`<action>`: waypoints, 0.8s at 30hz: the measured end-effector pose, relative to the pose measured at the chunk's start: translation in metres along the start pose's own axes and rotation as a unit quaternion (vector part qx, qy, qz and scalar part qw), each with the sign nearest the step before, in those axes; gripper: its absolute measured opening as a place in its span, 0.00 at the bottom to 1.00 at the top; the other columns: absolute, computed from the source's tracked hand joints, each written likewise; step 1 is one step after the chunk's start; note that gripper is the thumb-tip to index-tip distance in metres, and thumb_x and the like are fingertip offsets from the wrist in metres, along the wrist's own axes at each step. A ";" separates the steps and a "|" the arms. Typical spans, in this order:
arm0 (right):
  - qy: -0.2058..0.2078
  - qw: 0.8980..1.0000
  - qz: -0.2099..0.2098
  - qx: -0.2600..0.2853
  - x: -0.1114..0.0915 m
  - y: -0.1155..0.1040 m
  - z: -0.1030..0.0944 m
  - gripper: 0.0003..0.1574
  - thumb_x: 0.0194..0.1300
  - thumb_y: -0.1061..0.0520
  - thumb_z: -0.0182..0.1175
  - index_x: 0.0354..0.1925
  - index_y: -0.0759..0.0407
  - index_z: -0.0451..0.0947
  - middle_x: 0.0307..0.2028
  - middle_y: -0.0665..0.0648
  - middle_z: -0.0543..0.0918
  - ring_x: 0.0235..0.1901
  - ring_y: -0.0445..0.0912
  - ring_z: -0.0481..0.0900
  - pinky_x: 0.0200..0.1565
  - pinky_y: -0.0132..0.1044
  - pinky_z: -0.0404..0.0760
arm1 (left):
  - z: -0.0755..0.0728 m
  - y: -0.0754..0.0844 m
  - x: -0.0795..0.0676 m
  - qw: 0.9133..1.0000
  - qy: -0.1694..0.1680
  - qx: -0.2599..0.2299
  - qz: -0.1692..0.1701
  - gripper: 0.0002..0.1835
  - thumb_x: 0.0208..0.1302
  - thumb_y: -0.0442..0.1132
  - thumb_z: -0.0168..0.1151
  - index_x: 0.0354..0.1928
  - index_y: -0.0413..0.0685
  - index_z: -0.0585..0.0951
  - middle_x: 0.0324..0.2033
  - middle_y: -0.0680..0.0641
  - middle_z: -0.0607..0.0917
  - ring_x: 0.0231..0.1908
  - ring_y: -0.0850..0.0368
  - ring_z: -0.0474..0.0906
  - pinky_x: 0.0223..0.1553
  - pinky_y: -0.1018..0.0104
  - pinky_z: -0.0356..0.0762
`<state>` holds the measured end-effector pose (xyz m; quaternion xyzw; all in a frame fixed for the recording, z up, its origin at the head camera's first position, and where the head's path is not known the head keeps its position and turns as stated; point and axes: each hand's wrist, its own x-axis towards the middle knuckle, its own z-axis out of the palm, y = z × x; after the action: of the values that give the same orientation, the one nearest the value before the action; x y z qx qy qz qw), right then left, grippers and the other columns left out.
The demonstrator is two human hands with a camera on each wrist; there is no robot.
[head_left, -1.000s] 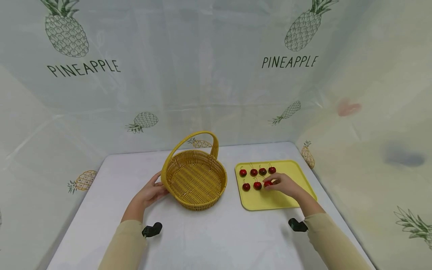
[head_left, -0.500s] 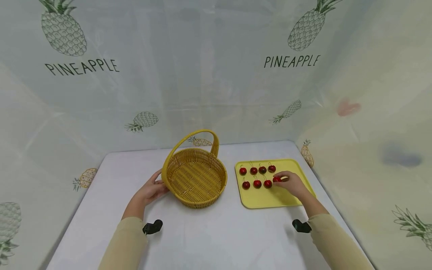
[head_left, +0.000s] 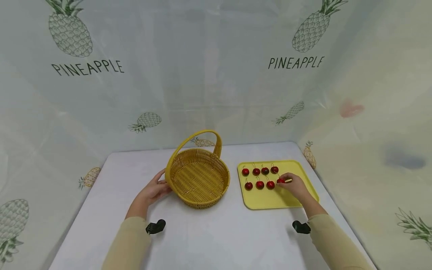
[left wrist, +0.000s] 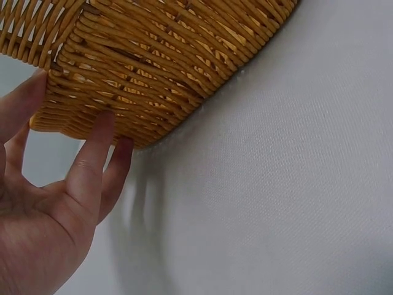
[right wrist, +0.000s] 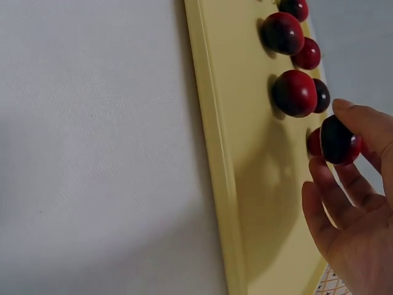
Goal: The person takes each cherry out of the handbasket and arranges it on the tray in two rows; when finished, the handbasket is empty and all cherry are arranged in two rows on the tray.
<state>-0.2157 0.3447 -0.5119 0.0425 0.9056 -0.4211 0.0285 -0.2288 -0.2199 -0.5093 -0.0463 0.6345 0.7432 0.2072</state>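
A round yellow wicker basket (head_left: 199,178) with one tall arched handle stands on the white table. My left hand (head_left: 155,189) rests on its left outer wall. In the left wrist view, the fingers (left wrist: 92,163) touch the wicker, mostly straight. To the right, a yellow tray (head_left: 266,202) bears several red cherries (head_left: 259,185) with stems, set in two rows. At the right end of the nearer row my right hand (head_left: 295,187) pinches a dark red cherry (right wrist: 339,140) between thumb and finger, the other fingers spread below. I cannot tell whether this cherry touches the tray.
Pale curtains printed with pineapples hang behind the table (head_left: 202,240) and at its sides. A narrow strip of tabletop separates basket and tray. Black wrist devices (head_left: 156,227) show at both sleeves.
My right hand has let go of the third cherry of the nearer row, moved right and pinched the one beside it. My left hand and the basket stay together; the view shifts slightly.
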 end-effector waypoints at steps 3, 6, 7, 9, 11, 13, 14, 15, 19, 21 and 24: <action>0.008 1.000 0.008 -0.002 0.002 0.004 0.003 0.17 0.61 0.59 0.69 0.43 0.69 0.77 0.43 0.66 0.79 0.43 0.59 0.76 0.39 0.40 0.78 | 0.001 -0.002 -0.001 1.000 -0.005 -0.002 0.007 0.44 0.69 0.23 0.52 0.78 0.60 0.45 0.67 0.26 0.60 0.64 0.35 0.65 0.64 0.47 0.64; 0.007 1.000 0.019 -0.001 0.004 0.009 0.004 0.18 0.61 0.58 0.68 0.44 0.69 0.77 0.44 0.66 0.79 0.43 0.59 0.75 0.41 0.42 0.76 | 0.002 -0.002 -0.002 1.000 -0.003 -0.007 0.009 0.44 0.69 0.23 0.51 0.78 0.60 0.45 0.67 0.26 0.60 0.65 0.34 0.63 0.64 0.46 0.63; 0.006 1.000 0.022 0.001 0.005 0.011 0.004 0.18 0.61 0.58 0.68 0.45 0.69 0.77 0.45 0.66 0.79 0.44 0.59 0.75 0.41 0.43 0.76 | 0.003 -0.003 -0.002 1.000 -0.003 -0.008 0.010 0.44 0.69 0.23 0.51 0.78 0.60 0.45 0.67 0.26 0.60 0.65 0.33 0.62 0.64 0.46 0.63; 0.004 1.000 0.028 0.004 0.007 0.014 0.005 0.19 0.62 0.57 0.68 0.45 0.69 0.77 0.45 0.66 0.79 0.44 0.59 0.75 0.42 0.43 0.75 | 0.003 -0.003 -0.003 1.000 -0.001 -0.007 0.010 0.44 0.69 0.23 0.51 0.78 0.60 0.45 0.67 0.26 0.60 0.65 0.33 0.62 0.65 0.46 0.62; 0.006 0.999 0.034 0.006 0.008 0.018 0.005 0.19 0.62 0.57 0.68 0.46 0.68 0.77 0.46 0.66 0.79 0.44 0.59 0.75 0.43 0.44 0.75 | 0.004 -0.003 -0.003 1.000 0.001 -0.006 0.010 0.44 0.69 0.22 0.52 0.78 0.60 0.45 0.67 0.26 0.59 0.65 0.34 0.63 0.64 0.46 0.63; 0.008 0.999 0.036 0.006 0.010 0.021 0.006 0.18 0.62 0.57 0.68 0.46 0.69 0.77 0.45 0.66 0.80 0.44 0.58 0.75 0.44 0.45 0.76 | 0.004 -0.003 -0.003 1.000 0.001 -0.003 0.009 0.44 0.69 0.23 0.52 0.78 0.60 0.44 0.67 0.26 0.60 0.64 0.35 0.65 0.64 0.47 0.63; 0.009 0.999 0.037 0.005 0.010 0.021 0.006 0.19 0.62 0.57 0.68 0.46 0.69 0.78 0.46 0.66 0.80 0.44 0.58 0.75 0.44 0.46 0.76 | 0.005 -0.003 -0.003 1.000 0.002 -0.001 0.009 0.45 0.69 0.22 0.52 0.78 0.60 0.44 0.67 0.26 0.60 0.64 0.35 0.65 0.64 0.47 0.64; 0.009 0.999 0.037 0.004 0.010 0.022 0.006 0.19 0.62 0.57 0.67 0.46 0.69 0.77 0.46 0.66 0.79 0.44 0.58 0.74 0.45 0.46 0.76 | 0.005 -0.003 -0.003 1.000 0.003 0.001 0.009 0.45 0.69 0.22 0.52 0.78 0.60 0.44 0.67 0.26 0.60 0.64 0.35 0.65 0.64 0.47 0.64; 0.006 0.999 0.045 -0.003 0.009 0.018 0.007 0.19 0.63 0.57 0.66 0.47 0.70 0.78 0.47 0.67 0.79 0.45 0.58 0.74 0.47 0.49 0.75 | 0.005 -0.003 -0.003 1.000 0.005 0.009 0.011 0.45 0.69 0.23 0.52 0.78 0.60 0.43 0.67 0.26 0.60 0.62 0.37 0.68 0.63 0.48 0.66; 0.005 0.999 0.052 -0.005 0.009 0.016 0.007 0.19 0.63 0.57 0.66 0.47 0.70 0.78 0.47 0.67 0.79 0.45 0.58 0.74 0.48 0.50 0.74 | 0.005 -0.004 -0.003 1.000 0.008 0.012 0.012 0.45 0.69 0.23 0.53 0.78 0.60 0.43 0.67 0.26 0.60 0.61 0.39 0.70 0.62 0.50 0.68; 0.004 0.998 0.055 -0.008 0.010 0.015 0.008 0.19 0.63 0.57 0.66 0.46 0.71 0.78 0.46 0.67 0.79 0.46 0.59 0.73 0.50 0.51 0.73 | 0.004 -0.004 -0.004 1.000 0.009 0.016 0.014 0.46 0.68 0.23 0.53 0.78 0.60 0.43 0.67 0.26 0.60 0.60 0.41 0.71 0.62 0.50 0.69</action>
<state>-0.2242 0.3488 -0.5287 0.0935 0.9053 -0.4115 0.0479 -0.2228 -0.2162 -0.5113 -0.0407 0.6490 0.7351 0.1918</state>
